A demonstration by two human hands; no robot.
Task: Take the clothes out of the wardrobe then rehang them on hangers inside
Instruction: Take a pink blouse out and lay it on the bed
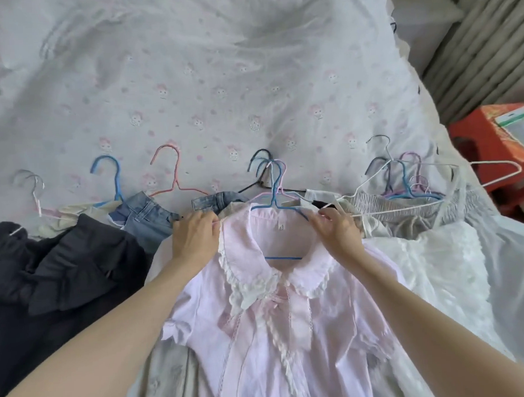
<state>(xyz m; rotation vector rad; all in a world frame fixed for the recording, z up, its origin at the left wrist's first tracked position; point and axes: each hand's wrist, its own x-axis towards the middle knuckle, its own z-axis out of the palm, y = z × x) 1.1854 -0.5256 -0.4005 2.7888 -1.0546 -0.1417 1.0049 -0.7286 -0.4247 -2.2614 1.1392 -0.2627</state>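
Note:
A pale pink blouse [267, 311] with a lace-trimmed collar lies face up on the bed in front of me. A blue wire hanger [277, 192] sits inside its neck, the hook pointing away and the bottom bar showing through the collar opening. My left hand [195, 239] grips the blouse's left shoulder at the collar edge. My right hand [337, 231] holds the right shoulder over the hanger arm. A row of other clothes on hangers lies across the bed on both sides.
To the left lie a black garment [49, 265], denim pieces [148, 220] and a pink hanger [172, 171]. To the right are a white lace garment [435, 266], grey elastic-waist fabric [403, 205] and several hangers [408, 178]. A red stool [475, 143] stands beside the bed.

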